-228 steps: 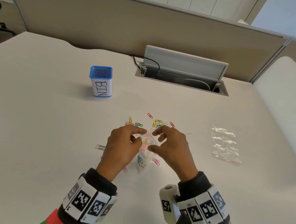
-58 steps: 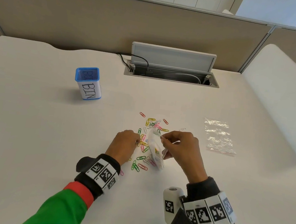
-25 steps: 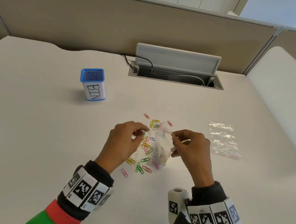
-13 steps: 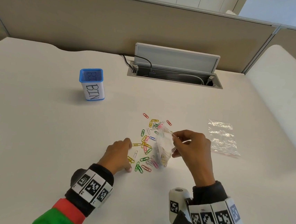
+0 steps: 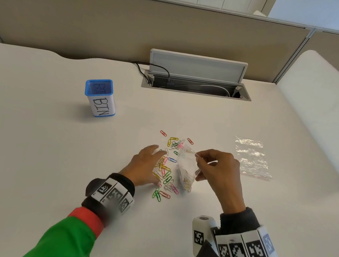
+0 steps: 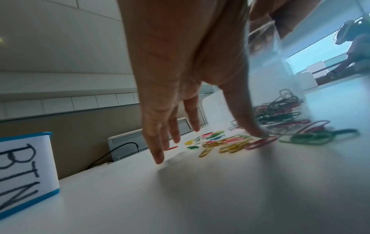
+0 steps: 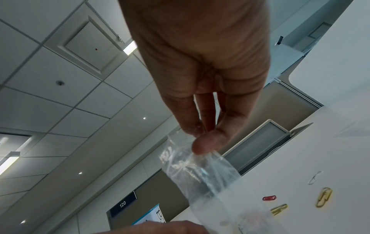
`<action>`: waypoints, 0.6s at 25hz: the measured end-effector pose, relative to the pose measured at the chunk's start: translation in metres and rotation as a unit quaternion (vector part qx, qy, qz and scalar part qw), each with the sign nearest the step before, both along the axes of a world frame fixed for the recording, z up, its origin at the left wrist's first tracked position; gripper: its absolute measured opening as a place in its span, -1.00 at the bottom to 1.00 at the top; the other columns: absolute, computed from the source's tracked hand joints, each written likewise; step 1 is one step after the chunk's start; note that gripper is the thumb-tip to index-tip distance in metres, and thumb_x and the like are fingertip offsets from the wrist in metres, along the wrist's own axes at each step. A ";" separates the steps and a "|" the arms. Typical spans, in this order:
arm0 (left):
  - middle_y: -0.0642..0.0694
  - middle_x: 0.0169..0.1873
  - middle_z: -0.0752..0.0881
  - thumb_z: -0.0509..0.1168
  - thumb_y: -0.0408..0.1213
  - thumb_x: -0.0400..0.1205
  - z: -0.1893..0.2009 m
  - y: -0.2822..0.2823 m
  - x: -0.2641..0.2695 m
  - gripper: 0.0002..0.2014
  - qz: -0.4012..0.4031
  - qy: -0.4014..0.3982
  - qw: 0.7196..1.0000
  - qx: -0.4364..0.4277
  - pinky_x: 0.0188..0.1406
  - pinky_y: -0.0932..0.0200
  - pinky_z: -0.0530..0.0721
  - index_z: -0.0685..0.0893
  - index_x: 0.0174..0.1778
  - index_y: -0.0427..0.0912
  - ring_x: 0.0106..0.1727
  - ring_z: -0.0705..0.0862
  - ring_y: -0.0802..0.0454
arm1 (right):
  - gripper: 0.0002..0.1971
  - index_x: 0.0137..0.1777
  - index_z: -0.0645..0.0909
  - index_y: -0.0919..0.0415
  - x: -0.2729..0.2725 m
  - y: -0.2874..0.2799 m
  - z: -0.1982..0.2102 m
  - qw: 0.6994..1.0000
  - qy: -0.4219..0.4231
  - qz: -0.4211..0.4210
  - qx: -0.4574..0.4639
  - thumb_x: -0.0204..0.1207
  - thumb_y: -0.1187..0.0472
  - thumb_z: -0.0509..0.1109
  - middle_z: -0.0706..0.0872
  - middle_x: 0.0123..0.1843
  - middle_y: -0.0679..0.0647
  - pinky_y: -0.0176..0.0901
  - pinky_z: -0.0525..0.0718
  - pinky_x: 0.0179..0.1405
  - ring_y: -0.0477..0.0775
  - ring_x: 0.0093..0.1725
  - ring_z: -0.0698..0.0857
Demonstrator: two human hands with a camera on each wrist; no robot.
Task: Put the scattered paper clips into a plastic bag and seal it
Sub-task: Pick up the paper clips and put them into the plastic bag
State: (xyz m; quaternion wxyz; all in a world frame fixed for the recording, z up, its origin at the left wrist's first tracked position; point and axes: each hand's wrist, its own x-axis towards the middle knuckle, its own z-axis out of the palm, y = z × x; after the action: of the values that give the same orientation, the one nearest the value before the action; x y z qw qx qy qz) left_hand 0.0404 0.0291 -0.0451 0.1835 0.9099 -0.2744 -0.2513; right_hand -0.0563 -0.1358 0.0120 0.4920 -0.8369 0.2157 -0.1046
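Colourful paper clips (image 5: pixel 165 170) lie scattered mid-table, more of them further back (image 5: pixel 174 143). My right hand (image 5: pixel 198 157) pinches the rim of a small clear plastic bag (image 5: pixel 187 167), which hangs upright with its bottom on the table and some clips inside. In the right wrist view, thumb and fingers of the right hand (image 7: pixel 198 139) squeeze the bag (image 7: pixel 200 171) at its top edge. My left hand (image 5: pixel 157 164) lies flat beside the bag with straight, spread fingers on the clips. In the left wrist view its thumb (image 6: pixel 257 133) touches a red clip (image 6: pixel 262 141) and holds nothing.
A blue-rimmed box marked BIN (image 5: pixel 101 98) stands back left. A second, empty plastic bag (image 5: pixel 251 157) lies flat to the right. An open cable hatch (image 5: pixel 196 77) sits at the desk's rear. A neighbouring white table (image 5: pixel 321 112) adjoins on the right.
My left hand dropped from the bag's mouth to the table, then slid forward along the clip pile with fingers flat. The right hand has kept the bag in place.
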 end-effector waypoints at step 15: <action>-0.14 0.15 0.65 0.21 -0.33 0.65 -0.008 -0.006 -0.014 -0.78 -0.046 -0.129 0.990 0.017 0.13 0.17 0.58 0.69 0.14 -0.19 0.12 0.65 -0.07 | -0.89 -0.05 0.73 0.24 0.001 0.001 -0.005 1.000 0.007 0.005 0.001 0.49 0.26 0.41 0.74 -0.26 0.05 -0.39 0.70 -0.56 -0.13 -0.60 0.71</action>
State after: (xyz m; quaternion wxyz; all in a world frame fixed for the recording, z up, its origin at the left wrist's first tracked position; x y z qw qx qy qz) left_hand 0.0259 0.0234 -0.0531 0.1196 0.9240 -0.3333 -0.1446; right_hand -0.0551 -0.1346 0.0073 0.4918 -0.8383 0.2149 -0.0955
